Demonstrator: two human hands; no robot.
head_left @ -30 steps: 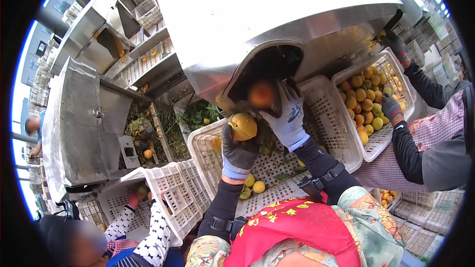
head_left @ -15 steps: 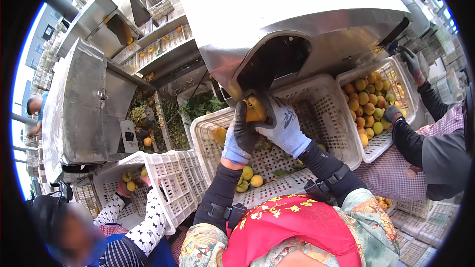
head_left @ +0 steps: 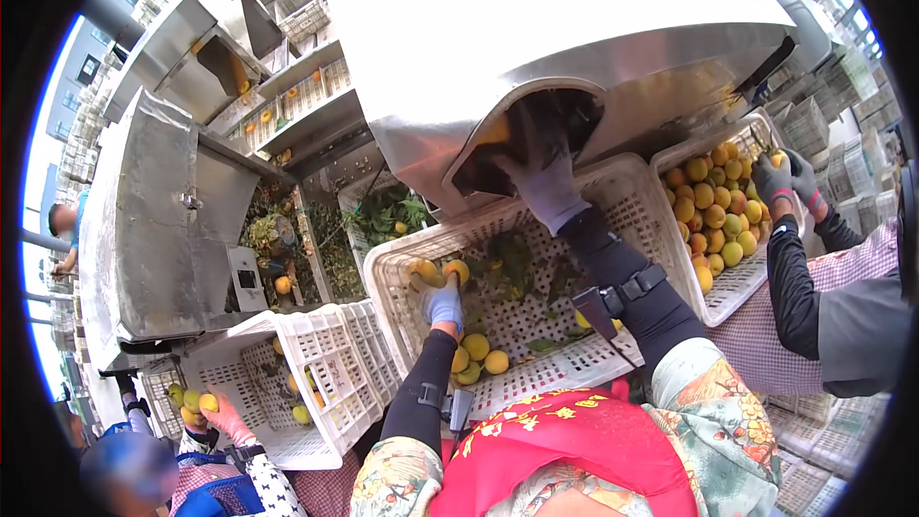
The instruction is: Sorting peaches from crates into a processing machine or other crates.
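Note:
My left hand [head_left: 440, 304], in a light blue and dark glove, is at the far left corner of a white slatted crate [head_left: 661, 268]. Its fingers curl against a yellow peach [head_left: 457, 272], and another yellow peach [head_left: 424, 273] sits beside it. My right hand [head_left: 548, 182] reaches into the dark round opening [head_left: 584, 120] of a metal machine [head_left: 431, 134] above the crate. Its thumb points left, while the other fingers fade into the shadow. Several peaches [head_left: 474, 359] lie near the crate's front left, and green leaves [head_left: 512, 263] are scattered on its floor.
At right, a person's gloved hands [head_left: 787, 180] hold fruit over a crate full of peaches [head_left: 718, 201]. At lower left, another person's hand [head_left: 228, 416] holds fruit beside a tilted white crate [head_left: 335, 364]. A metal cover [head_left: 144, 220] stands at left.
My hands were together at the opening around a yellow peach. They have parted: the left came down to the crate's left corner, and the right went deeper into the opening.

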